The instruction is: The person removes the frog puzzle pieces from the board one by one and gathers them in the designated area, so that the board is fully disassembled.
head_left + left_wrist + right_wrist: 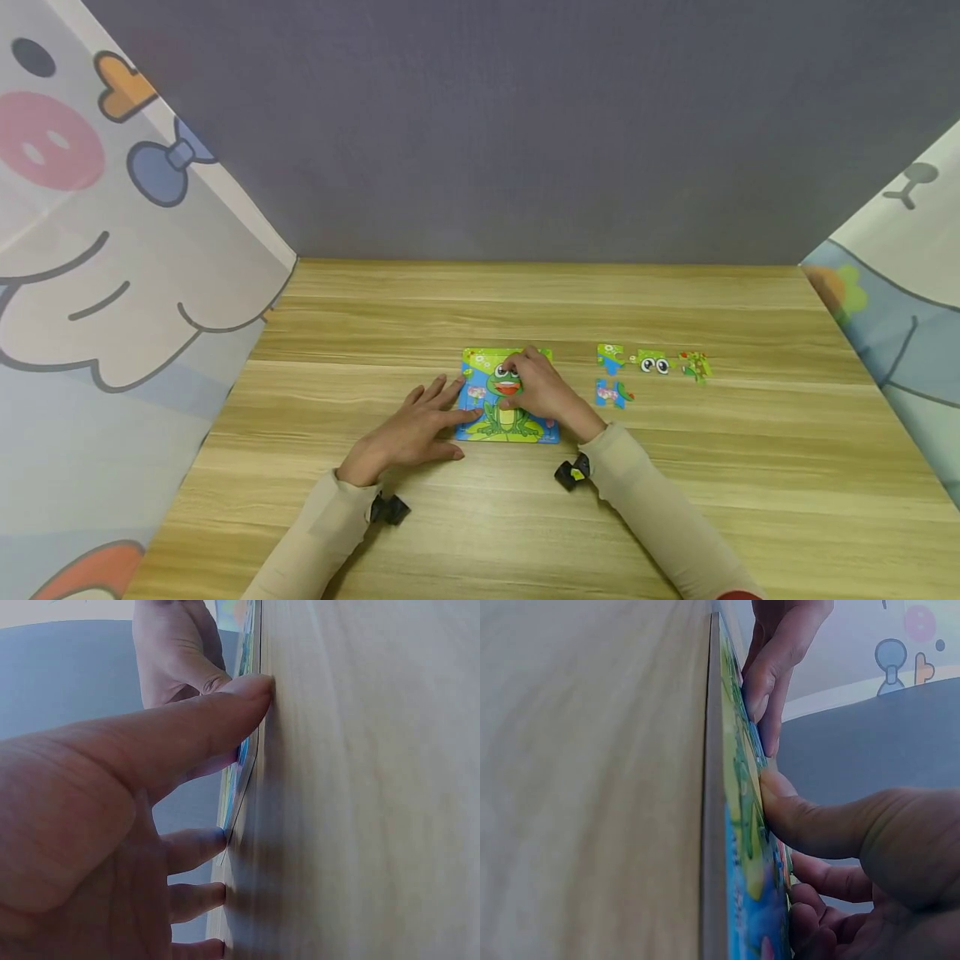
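A frog jigsaw puzzle (491, 427) lies flat on the table in a thin board. My left hand (411, 429) is spread at its left side, fingers straight. Its index fingertip touches the picture, and the thumb rests on the table by the lower left corner. My right hand (546, 390) reaches over from the right with curled fingers. Its thumb and index finger hold a puzzle piece (507, 387) with the frog's red mouth against the board. In the right wrist view, the right thumb (810, 823) presses on the picture's face. The palm hides part of the puzzle's right side.
Several loose pieces lie right of the board: a green-and-blue one (611, 358), one with two eyes (653, 363), a leafy one (696, 365) and, nearer, blue pieces (611, 393). A grey wall (540, 133) rises behind the wooden table (750, 483).
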Demonstrator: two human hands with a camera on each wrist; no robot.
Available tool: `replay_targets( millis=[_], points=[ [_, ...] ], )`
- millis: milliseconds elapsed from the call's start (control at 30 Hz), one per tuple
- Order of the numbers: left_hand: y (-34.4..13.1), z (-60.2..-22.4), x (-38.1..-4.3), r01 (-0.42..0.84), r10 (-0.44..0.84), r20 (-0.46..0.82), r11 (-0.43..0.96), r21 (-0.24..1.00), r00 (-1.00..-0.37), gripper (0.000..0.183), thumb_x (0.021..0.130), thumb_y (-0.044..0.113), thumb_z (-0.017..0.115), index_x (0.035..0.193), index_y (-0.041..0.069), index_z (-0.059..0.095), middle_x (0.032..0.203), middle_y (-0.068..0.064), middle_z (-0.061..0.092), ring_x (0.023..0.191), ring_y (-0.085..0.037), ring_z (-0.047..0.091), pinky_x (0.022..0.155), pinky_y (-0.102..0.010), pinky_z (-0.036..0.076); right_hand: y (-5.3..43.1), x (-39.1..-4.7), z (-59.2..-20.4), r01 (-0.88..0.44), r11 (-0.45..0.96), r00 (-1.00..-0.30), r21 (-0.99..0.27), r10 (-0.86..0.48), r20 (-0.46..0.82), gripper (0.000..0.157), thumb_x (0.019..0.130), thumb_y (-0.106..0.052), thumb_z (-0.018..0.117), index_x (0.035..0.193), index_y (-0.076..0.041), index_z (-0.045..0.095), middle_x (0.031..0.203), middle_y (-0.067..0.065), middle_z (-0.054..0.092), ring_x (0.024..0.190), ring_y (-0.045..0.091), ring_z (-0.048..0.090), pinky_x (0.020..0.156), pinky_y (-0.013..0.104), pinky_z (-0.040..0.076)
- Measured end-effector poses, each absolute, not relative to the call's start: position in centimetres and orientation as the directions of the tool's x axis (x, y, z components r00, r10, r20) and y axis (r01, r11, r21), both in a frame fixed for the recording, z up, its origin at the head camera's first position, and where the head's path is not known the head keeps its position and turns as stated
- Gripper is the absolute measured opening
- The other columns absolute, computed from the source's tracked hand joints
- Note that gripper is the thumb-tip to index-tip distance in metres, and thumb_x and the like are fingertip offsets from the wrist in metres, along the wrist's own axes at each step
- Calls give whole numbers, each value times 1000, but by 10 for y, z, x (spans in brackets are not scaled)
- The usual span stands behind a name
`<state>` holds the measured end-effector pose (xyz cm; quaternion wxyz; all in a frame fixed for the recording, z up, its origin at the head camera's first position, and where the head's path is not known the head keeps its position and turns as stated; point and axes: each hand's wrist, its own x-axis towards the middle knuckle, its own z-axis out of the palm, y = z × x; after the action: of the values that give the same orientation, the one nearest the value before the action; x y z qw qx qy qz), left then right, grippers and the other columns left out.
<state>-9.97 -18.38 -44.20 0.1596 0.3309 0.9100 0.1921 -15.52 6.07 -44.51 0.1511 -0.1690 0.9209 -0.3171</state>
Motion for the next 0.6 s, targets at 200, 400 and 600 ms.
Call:
replay_targets(
  millis=[200,400,600],
  points=[
    [-184,-443,-100,545,664,-161,707,450,-730,60,92,35,72,147,22,53,166,-25,17,150,-56,17,112,-77,23,60,-155,-445,-210,739,-904,-640,-397,-162,53,79,-21,86,123,-6,61,123,12,55,112,27,56,98,45,51],
    [-185,-442,-100,544,664,-160,707,452,-731,60,92,35,72,147,22,53,166,-25,17,150,-56,17,112,-77,23,59,-153,-443,-219,740,-905,-636,-398,-151,52,78,-20,86,121,-6,61,121,12,56,110,28,58,93,45,53],
    [-185,-441,-99,545,663,-161,709,448,-731,60,92,34,72,147,21,53,166,-25,18,150,-56,17,112,-76,23,59,-153,-443,-249,741,-901,-624,-413,-130,52,78,-21,87,119,-6,60,115,11,60,105,27,60,88,44,54]
  ],
)
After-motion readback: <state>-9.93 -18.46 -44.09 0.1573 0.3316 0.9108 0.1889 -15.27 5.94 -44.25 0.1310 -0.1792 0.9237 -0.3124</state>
